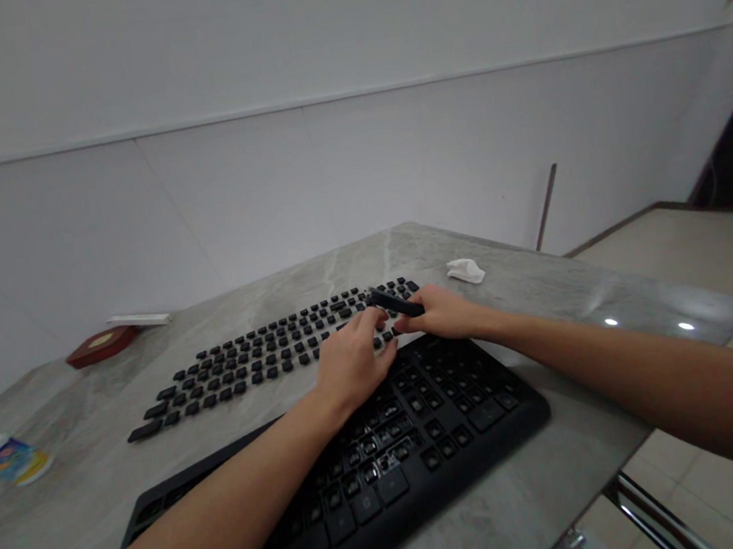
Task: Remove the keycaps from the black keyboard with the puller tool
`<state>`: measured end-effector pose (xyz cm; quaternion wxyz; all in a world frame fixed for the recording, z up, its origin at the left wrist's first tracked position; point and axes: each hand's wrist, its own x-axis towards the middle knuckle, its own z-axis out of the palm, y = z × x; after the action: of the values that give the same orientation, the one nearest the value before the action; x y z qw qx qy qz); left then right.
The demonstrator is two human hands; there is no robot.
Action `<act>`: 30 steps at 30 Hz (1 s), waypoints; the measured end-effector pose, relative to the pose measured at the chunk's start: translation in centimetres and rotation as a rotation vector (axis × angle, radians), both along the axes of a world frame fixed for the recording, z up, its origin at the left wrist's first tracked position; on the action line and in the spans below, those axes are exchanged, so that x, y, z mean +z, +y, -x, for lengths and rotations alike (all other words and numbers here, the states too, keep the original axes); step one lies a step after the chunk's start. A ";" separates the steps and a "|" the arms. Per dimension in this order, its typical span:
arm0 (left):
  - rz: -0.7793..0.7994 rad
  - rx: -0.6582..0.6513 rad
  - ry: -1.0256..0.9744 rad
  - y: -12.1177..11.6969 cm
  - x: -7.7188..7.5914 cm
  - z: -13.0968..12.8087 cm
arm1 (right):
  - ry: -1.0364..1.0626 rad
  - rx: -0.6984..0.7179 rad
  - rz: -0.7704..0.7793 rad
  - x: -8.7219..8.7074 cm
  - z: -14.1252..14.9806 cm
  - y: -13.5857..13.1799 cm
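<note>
A black keyboard point(400, 515) lies tilted across the near part of the table, with most of its key sockets bare and a few keys still seated along its lower edge. My right hand point(445, 311) grips a slim black handled tool point(398, 301) above the keyboard's far edge. Its exact kind is unclear. Close to the tool's far end, my left hand point(350, 363) has its fingers bent and drawn together; whatever they pinch is hidden. Rows of loose black keycaps point(271, 360) are spread on the table beyond the keyboard, partly behind my hands.
A crumpled white tissue point(465, 271) lies past my right hand. On the left are a spray bottle point(7, 459) with a colourful label, a reddish-brown box point(101, 346) and a white strip point(139, 320). The grey marble table point(570, 464) ends at the right; a wall stands behind.
</note>
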<state>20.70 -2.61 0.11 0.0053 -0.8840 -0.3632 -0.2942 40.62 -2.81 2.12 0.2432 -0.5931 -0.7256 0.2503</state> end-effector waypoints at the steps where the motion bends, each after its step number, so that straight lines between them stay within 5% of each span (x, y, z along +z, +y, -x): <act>1: -0.005 0.034 0.007 0.0 0.1 0.0 | -0.023 -0.007 0.013 0.0 -0.1 0.2; 7: 0.015 0.186 0.109 0.4 0.1 0.3 | -0.142 -0.029 0.104 0.3 -0.5 1.4; 30: 0.075 0.247 0.217 0.4 0.3 0.2 | -0.285 -0.004 0.125 -0.1 0.2 2.6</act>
<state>20.46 -2.19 0.41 0.0476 -0.8590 -0.4769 -0.1803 40.41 -0.18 2.06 0.1010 -0.6381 -0.7344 0.2079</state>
